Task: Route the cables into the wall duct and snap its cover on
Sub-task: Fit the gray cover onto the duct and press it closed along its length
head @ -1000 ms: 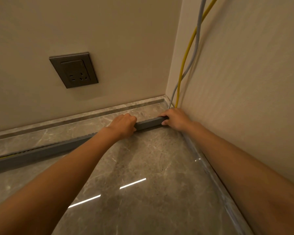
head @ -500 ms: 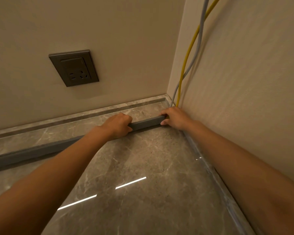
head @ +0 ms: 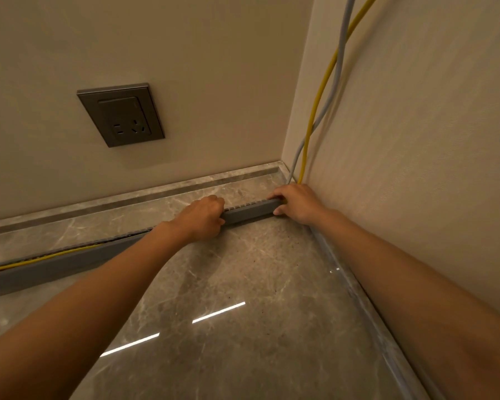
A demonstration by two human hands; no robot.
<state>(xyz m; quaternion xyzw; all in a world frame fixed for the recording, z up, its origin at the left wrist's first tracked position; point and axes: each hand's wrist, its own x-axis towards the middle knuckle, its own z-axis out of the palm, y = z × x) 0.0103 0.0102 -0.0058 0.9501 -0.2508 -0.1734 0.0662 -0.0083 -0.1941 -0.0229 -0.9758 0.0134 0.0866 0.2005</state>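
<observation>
A long grey slotted duct (head: 248,211) lies along the base of the back wall, running from the corner out past the left edge. My left hand (head: 204,217) is closed over the duct's top partway along. At the corner, my right hand (head: 296,202) grips the duct's end. A yellow cable (head: 319,99) and a grey cable (head: 337,73) hang down the corner and enter behind my right hand. Further left the yellow cable lies inside the open top of the duct (head: 41,259). I cannot tell whether a cover sits on the stretch between my hands.
A dark grey wall socket (head: 122,115) is set in the back wall above the duct. A marble skirting (head: 127,203) runs along the back wall and another (head: 367,310) along the right wall. The polished marble floor (head: 243,298) reflects ceiling lights.
The view has shifted a little; the duct's open top with the yellow cable inside now shows at the left. My left hand has slid slightly left along the duct. My right hand stays at the corner.
</observation>
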